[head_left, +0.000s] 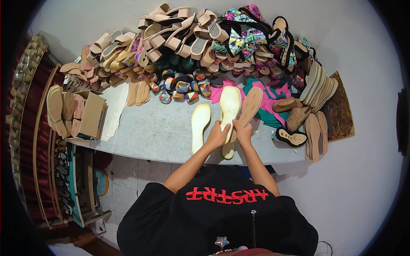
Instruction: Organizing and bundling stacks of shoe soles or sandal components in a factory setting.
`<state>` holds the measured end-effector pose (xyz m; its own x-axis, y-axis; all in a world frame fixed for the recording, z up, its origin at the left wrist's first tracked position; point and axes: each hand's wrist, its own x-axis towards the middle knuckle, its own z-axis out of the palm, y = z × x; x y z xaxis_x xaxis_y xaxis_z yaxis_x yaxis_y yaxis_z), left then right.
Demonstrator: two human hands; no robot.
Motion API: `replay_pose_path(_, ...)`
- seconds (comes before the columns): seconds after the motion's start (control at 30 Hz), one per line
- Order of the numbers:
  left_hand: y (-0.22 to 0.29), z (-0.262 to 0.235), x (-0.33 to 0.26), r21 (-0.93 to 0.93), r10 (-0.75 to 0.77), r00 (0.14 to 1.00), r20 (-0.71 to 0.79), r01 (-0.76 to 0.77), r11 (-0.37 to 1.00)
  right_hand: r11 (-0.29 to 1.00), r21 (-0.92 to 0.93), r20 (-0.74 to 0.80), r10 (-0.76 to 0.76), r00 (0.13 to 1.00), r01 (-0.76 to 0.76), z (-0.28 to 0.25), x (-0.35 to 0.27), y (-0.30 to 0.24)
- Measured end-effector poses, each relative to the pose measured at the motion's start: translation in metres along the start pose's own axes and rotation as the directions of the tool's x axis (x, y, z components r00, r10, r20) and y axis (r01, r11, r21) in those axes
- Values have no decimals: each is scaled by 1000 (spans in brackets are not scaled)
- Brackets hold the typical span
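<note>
My left hand (217, 135) is closed on a cream shoe sole (230, 102), held toe end away from me over the near edge of the table. Close beside it, my right hand (243, 131) grips a tan insole (251, 106) with small dark marks on it, tilted to the right. The heel end of the cream piece (228, 152) shows below my hands; whether it belongs to the same sole is hard to make out. Another cream sole (200, 124) lies flat on the table just left of my left hand.
Heeled sandals (175, 34) and patterned shoes (243, 38) are heaped along the back of the grey table (149, 128). Wooden shoe lasts (297, 118), tan insoles (314, 134) and stacked wedge soles (314, 87) stand at right. A cardboard box (92, 114) sits at left.
</note>
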<state>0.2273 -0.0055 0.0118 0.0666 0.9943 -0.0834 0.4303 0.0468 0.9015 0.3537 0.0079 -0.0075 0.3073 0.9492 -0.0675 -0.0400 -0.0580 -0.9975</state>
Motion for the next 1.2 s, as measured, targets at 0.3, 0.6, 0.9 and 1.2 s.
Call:
replay_pose_path(0.3, -14, -4, 2, -423, 97, 878, 468, 127, 897, 973, -229, -181, -83, 980, 40, 0, -2, 3)
replay_pose_path(0.6, -7, -8, -11, -371, 119, 878, 463, 70, 926, 999, -34, -77, -18, 997, 15, -8, -5, 8)
replay_pose_path(0.9, -19, 12, -17, -381, 302, 913, 274, -185, 906, 979, -200, -53, -63, 997, 52, -15, -10, 3)
replay_pose_path(1.2, -30, 9, -18, -291, 5, 922, 388, 118, 949, 947, -318, -41, -55, 998, 39, -38, -22, 1)
